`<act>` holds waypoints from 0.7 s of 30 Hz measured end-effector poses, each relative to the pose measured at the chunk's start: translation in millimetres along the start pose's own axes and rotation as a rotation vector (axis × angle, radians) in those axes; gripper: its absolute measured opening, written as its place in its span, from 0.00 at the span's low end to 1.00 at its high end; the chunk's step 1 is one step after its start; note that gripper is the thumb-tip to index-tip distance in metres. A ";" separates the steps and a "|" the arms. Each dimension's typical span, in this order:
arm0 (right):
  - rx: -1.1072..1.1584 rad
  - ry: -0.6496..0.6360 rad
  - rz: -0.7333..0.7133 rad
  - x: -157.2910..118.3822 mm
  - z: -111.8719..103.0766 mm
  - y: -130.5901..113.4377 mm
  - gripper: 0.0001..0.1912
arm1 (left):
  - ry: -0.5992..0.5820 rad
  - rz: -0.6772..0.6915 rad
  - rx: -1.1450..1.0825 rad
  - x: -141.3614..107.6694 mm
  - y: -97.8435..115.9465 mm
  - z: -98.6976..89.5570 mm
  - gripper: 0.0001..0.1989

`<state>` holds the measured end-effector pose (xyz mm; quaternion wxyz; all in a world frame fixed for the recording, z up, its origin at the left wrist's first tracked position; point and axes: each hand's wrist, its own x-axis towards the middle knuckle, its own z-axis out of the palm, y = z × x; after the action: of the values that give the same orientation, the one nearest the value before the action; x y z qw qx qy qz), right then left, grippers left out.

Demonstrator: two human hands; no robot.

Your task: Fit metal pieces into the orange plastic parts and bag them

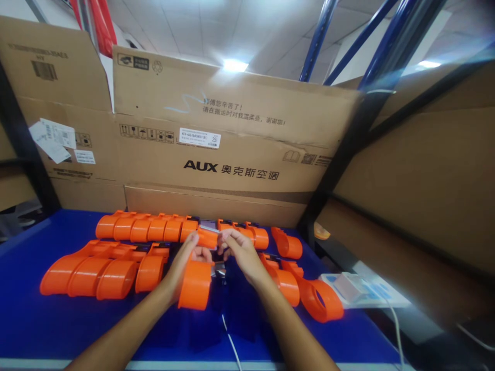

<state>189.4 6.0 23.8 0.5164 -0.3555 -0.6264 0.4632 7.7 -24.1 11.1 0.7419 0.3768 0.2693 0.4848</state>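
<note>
An orange plastic part (195, 286) with a round, cup-like end is in my left hand (187, 255), whose fingers wrap round its upper section. That section lies tilted between my two hands, with a thin whitish strip (209, 229) along its top edge. My right hand (237, 250) has its thumb and fingers pinched together at the section's right end; what lies between the fingertips is too small to make out. Just below the hands, a small shiny metal piece (220, 273) shows beside the cup-like end.
Similar orange parts (116, 278) stand in two rows on the blue table (154, 330), left and right of my hands. A white cable (230, 337) runs to the front edge. Behind stands a cardboard sheet (232, 154); a white power strip (363, 291) lies at right.
</note>
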 end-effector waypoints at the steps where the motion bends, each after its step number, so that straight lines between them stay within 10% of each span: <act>1: -0.115 -0.012 -0.052 -0.3 0.2 0.0 0.16 | 0.007 -0.003 -0.040 0.0 1.6 -4.1 0.31; 11: -0.973 -0.508 -0.368 -12.4 1.1 -11.7 0.15 | 0.083 0.129 -0.329 -5.1 10.6 -18.7 0.32; 21: -1.193 -0.513 -0.385 -6.5 10.4 -5.0 0.14 | 0.029 0.099 -0.311 -6.0 11.2 -15.1 0.31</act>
<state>180.8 -3.8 26.1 0.1400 -0.3407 -0.9296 0.0075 -12.0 -22.5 11.8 0.7625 0.2634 0.1827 0.5620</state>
